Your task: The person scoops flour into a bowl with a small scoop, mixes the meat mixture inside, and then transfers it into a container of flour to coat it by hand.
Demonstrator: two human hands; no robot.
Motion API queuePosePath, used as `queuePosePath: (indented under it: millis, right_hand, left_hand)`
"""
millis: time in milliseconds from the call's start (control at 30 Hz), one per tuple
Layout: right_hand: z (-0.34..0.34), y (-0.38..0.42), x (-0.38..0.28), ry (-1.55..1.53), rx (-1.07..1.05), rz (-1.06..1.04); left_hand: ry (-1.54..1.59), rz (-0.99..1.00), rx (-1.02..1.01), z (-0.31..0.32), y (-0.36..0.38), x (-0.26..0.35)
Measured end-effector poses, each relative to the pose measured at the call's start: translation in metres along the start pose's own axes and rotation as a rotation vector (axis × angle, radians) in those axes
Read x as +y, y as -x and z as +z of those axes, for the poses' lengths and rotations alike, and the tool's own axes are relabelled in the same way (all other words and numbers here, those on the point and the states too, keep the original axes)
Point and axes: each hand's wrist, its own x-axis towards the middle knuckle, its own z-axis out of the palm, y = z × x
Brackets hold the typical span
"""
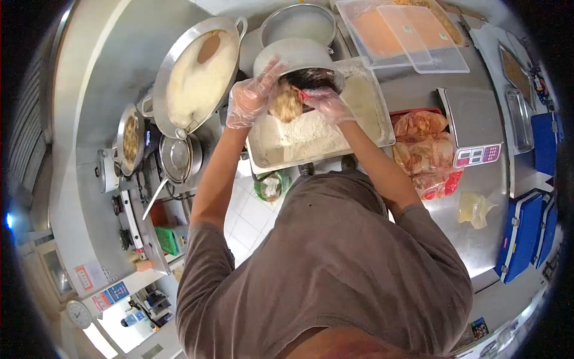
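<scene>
My left hand (249, 99), in a clear plastic glove, has its fingers stretched up along the side of a metal pot (291, 52). The pot is tilted toward me, its dark inside partly showing. Between my hands is a lumpy brown piece of food dusted with flour (286, 106). The gloved fingers of my right hand (327, 106) are closed at its right edge, where something small and red (304, 94) shows; I cannot tell what that is. Below both hands lies a metal tray (266, 160) holding white flour (308, 133).
At left, a large wok of pale liquid (200, 81) stands near a smaller pan (130, 140) and a strainer (175, 160). A metal bowl (299, 25) sits behind the pot. Bagged meat (421, 143), a scale (472, 119) and plastic containers (391, 33) occupy the right side.
</scene>
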Motion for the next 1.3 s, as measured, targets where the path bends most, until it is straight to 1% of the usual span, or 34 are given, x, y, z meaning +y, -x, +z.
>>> queuePosePath:
  millis: [67,100,167,200,267,300,333,367,400,467,500,567,600,667,700,767,800,867,900,1000,1033,1100,1133,1167,1233,1267,1300]
  right_hand:
    - [-0.012,-0.003,0.025,0.044,-0.072,-0.071]
    - [-0.020,0.026,-0.055,0.539,-0.113,0.082]
    - [-0.020,0.047,-0.025,0.776,0.117,-0.514]
    - [-0.022,0.062,-0.028,1.021,0.012,-0.490]
    - [-0.018,0.079,-0.035,1.347,0.022,-0.533]
    - [-0.013,0.092,-0.033,1.414,0.123,-0.590]
    - [-0.016,0.100,-0.018,1.344,0.115,-0.577]
    - [-0.020,0.107,-0.001,1.273,0.108,-0.564]
    - [-0.020,0.115,0.002,1.313,0.054,-0.508]
    - [-0.027,0.114,0.000,1.408,-0.026,-0.425]
    - [-0.027,0.120,0.008,1.478,0.074,-0.511]
    - [-0.022,0.126,-0.031,1.259,0.130,-0.504]
    - [-0.019,0.127,-0.047,1.149,0.160,-0.504]
    - [-0.016,0.126,-0.047,1.189,0.118,-0.416]
    - [-0.014,0.122,-0.053,1.210,0.100,-0.379]
    - [-0.005,0.110,-0.065,0.931,0.212,-0.406]
    - [0.000,0.105,-0.073,0.788,0.265,-0.415]
    - [-0.002,0.089,-0.077,0.923,0.140,-0.434]
    - [-0.003,0.082,-0.079,0.983,0.076,-0.438]
    - [-0.011,0.070,-0.097,0.895,-0.017,-0.566]
    - [-0.011,0.077,-0.116,0.721,0.083,-0.517]
    - [-0.029,0.088,-0.109,0.744,0.347,-0.503]
    - [-0.036,0.091,-0.117,0.756,0.488,-0.503]
    - [-0.036,0.101,-0.125,0.573,0.572,-0.482]
    - [-0.050,0.109,-0.139,0.513,0.276,-0.149]
    - [-0.058,0.124,-0.141,0.461,0.170,0.041]
    - [-0.069,0.130,-0.140,0.572,0.219,0.097]
  left_hand:
    - [-0.017,-0.048,0.048,-0.001,0.005,-0.004]
    - [-0.026,-0.060,0.076,-0.002,0.009,-0.006]
    - [-0.077,-0.071,0.107,-0.002,0.017,-0.014]
    - [-0.102,-0.077,0.123,-0.004,0.024,-0.016]
    - [-0.115,-0.081,0.145,-0.010,0.026,-0.026]
    - [-0.106,-0.086,0.146,-0.014,0.029,-0.028]
    - [-0.090,-0.094,0.136,-0.019,0.033,-0.023]
    - [-0.146,-0.071,0.185,-0.021,0.034,-0.017]
    - [-0.077,-0.122,0.110,-0.029,0.036,-0.010]
    - [-0.070,-0.129,0.064,-0.031,0.039,-0.006]
    - [-0.059,-0.138,0.054,-0.030,0.042,-0.003]
    - [-0.047,-0.145,0.046,-0.028,0.043,-0.001]
    - [-0.011,-0.188,0.058,-0.025,0.046,0.002]
    - [0.055,-0.259,0.091,-0.023,0.046,0.008]
    - [0.028,-0.305,0.062,-0.023,0.045,0.010]
    - [-0.022,-0.400,-0.004,-0.021,0.043,0.015]
    - [0.011,-0.470,-0.020,-0.018,0.039,0.015]
    - [0.087,-0.617,-0.085,-0.010,0.037,0.020]
    - [0.098,-0.608,-0.064,-0.008,0.035,0.022]
    - [0.413,-0.690,-0.075,0.002,0.037,0.023]
    - [0.178,-0.631,-0.184,-0.002,0.036,0.023]
    - [0.220,-0.602,-0.179,-0.008,0.031,0.028]
    - [0.244,-0.578,-0.172,-0.009,0.028,0.029]
    - [0.202,-0.507,-0.189,-0.008,0.027,0.028]
    - [0.231,-0.523,-0.249,-0.032,0.001,0.046]
    - [0.269,-0.500,-0.302,-0.036,-0.009,0.060]
    - [0.268,-0.384,-0.216,-0.027,-0.014,0.063]
